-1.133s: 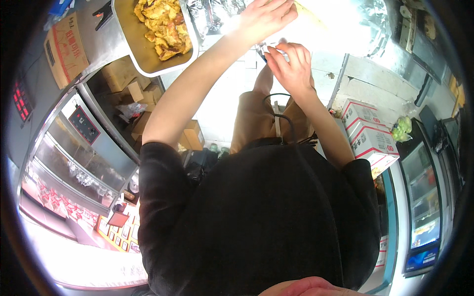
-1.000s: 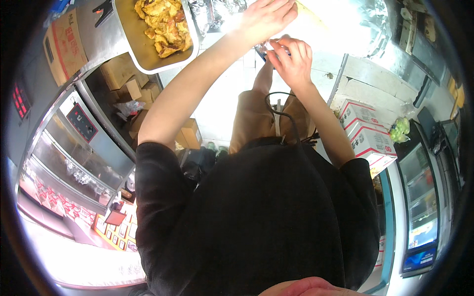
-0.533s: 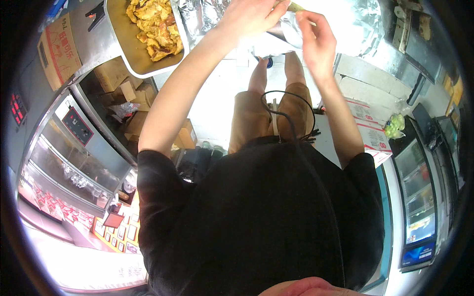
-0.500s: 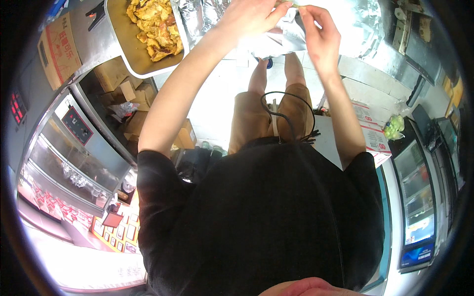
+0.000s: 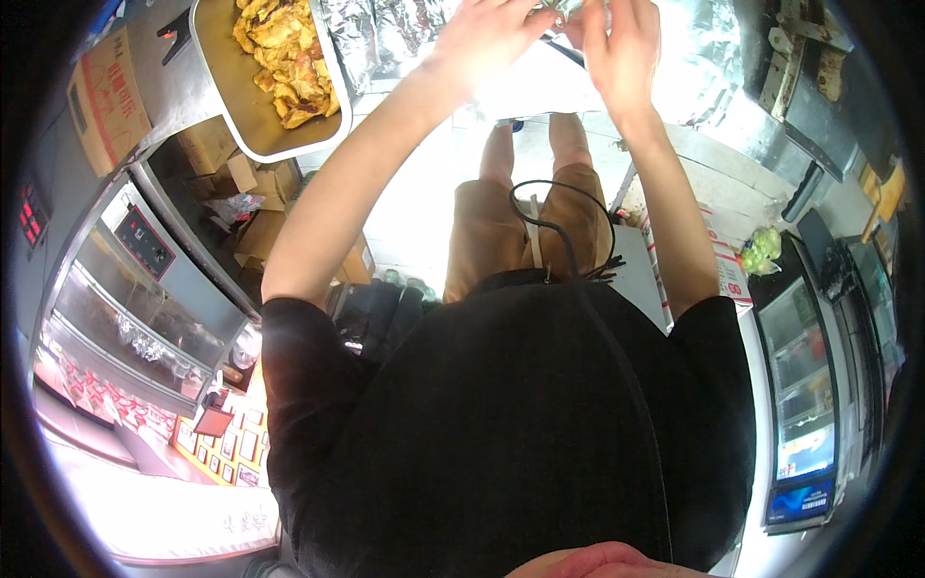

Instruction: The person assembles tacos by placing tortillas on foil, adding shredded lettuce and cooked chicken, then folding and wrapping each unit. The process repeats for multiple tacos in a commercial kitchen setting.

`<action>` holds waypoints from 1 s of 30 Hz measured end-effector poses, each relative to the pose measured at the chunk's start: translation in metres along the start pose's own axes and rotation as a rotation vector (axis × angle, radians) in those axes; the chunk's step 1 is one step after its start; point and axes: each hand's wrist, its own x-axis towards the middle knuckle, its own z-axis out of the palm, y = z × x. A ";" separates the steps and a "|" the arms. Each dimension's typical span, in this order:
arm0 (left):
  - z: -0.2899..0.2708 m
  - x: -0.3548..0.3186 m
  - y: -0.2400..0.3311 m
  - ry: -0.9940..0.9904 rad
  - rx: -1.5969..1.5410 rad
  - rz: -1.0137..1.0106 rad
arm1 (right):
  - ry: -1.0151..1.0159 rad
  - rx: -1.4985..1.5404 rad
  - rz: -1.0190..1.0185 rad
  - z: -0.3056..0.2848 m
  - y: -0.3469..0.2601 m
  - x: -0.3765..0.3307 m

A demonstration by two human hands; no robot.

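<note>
Both hands, left hand and right hand, are pinching a foil wrap closed between them; next, probably tighter folding.

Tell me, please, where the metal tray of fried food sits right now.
In the head view, the metal tray lies upper left, beside the crumpled foil, left of the left hand.

Steel counter under crumpled foil sheets, with a metal tray of fried pieces.
</note>
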 end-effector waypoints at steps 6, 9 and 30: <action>-0.013 0.041 -0.026 -0.358 0.084 0.138 | -0.364 -0.249 -0.171 -0.041 -0.011 -0.019; -0.011 0.070 -0.039 -0.368 0.015 0.112 | -0.574 -0.172 0.002 -0.045 0.009 0.007; -0.026 0.143 -0.023 -0.456 0.243 0.274 | -0.209 -0.218 -0.199 -0.055 0.022 0.013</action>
